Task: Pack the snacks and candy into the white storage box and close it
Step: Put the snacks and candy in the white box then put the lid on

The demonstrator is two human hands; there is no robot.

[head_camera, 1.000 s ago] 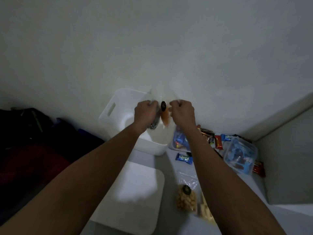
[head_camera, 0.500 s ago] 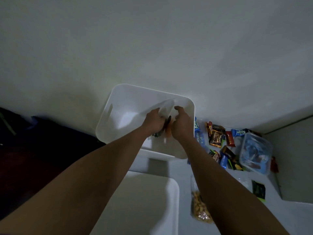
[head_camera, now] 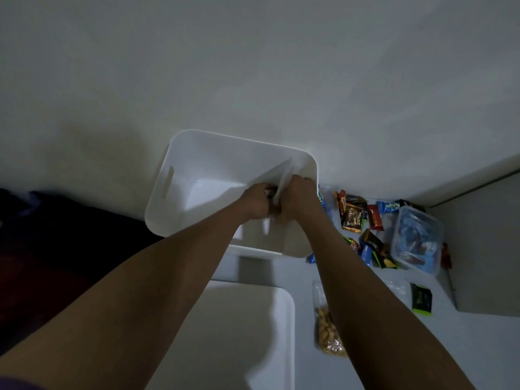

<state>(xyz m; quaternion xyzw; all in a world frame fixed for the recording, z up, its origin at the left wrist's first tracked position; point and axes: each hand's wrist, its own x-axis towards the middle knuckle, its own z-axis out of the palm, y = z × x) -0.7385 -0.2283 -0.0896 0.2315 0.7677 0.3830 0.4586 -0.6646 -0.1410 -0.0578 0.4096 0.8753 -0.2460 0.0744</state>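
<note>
Fingers (head_camera: 264, 189) of the left hand (head_camera: 254, 202) and right hand (head_camera: 299, 198) are curled tight round a clear bag (head_camera: 282, 175), pinching it between them, down inside the box (head_camera: 225, 136) near its right wall. The bag's loose top stands up behind the fingers, close to the rim. Left like that, I judge it could catch under the lid (head_camera: 253, 319), which lies on the tabletop (head_camera: 478, 347) well short of the fingers. Thin film slips easily, so an uneven release could tip the bag. More candy (head_camera: 351, 218) waits right of the fingers — the right forearm, drawn back carelessly, could sweep it.
</note>
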